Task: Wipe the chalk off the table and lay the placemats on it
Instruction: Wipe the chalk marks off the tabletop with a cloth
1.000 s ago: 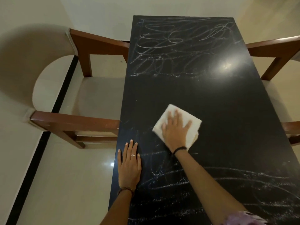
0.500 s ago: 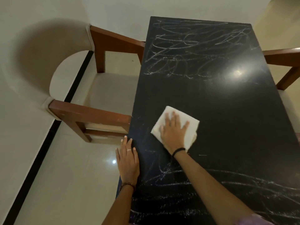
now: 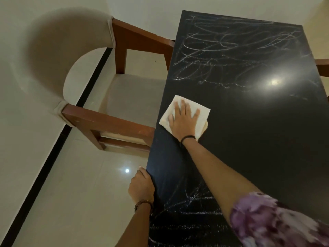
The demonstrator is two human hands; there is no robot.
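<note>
The right hand (image 3: 184,120) lies flat, fingers spread and straight, on a folded white cloth (image 3: 202,114), pressing it to the black table (image 3: 258,139) close to the table's left edge. The left hand (image 3: 141,186) is at that same edge, nearer the person, its fingers curled over the rim as if to steady the body. The table's long axis runs straight away from the person, and the chalk lies at both ends of it: a dense tangle of far scribbles (image 3: 231,50) beyond the cloth and up to the far edge, and a patch of near scribbles (image 3: 187,211) behind the cloth, between the two forearms. The band around the cloth looks mostly clean (apart from a bright lamp reflection on the right). The wiping hand is plainly the nearer one to the far chalk, so the next stroke probably goes forward along the length. No placemats are visible; laying them is likely some way off. A cushioned wooden armchair (image 3: 110,107) stands just beside the table's left edge.
</note>
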